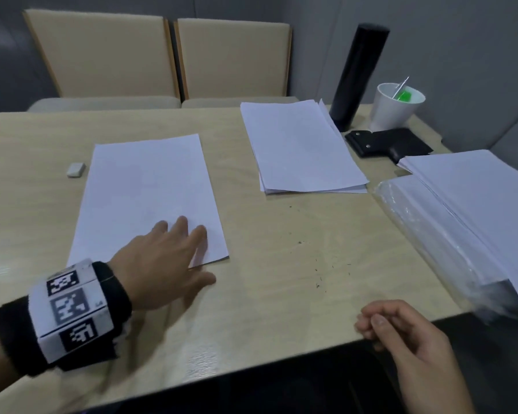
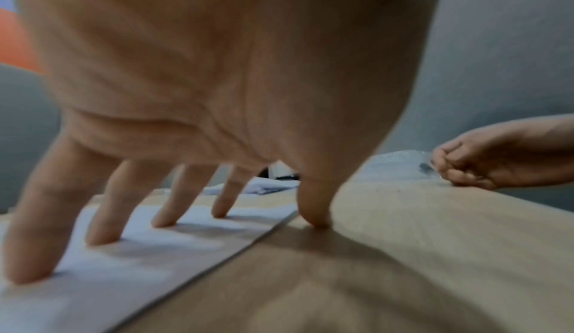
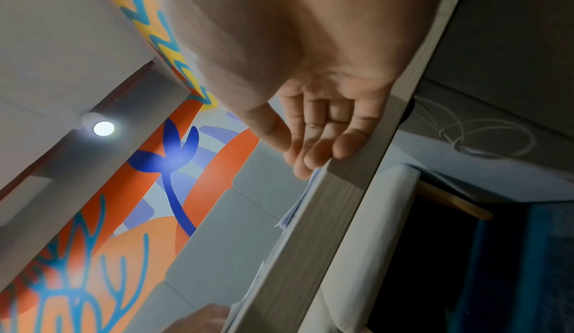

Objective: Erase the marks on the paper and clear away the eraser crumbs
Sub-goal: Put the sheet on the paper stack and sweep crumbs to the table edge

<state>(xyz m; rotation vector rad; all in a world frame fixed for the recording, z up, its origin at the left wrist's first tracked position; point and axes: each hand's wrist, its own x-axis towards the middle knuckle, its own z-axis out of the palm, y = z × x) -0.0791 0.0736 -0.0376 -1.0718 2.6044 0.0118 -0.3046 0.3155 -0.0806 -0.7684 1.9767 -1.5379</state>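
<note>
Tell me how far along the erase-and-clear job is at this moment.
Done, apparently: the single white paper sheet shows no clear marks, and the small white eraser lies untouched beside it. In hand: the left hand presses the sheet flat; the right hand holds nothing, loosely curled at the table edge. Left: dark crumbs still dot the light wooden table.

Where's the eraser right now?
In the head view, the eraser lies on the table, just off the upper-left corner of the sheet the left hand presses; neither hand touches it.
</note>
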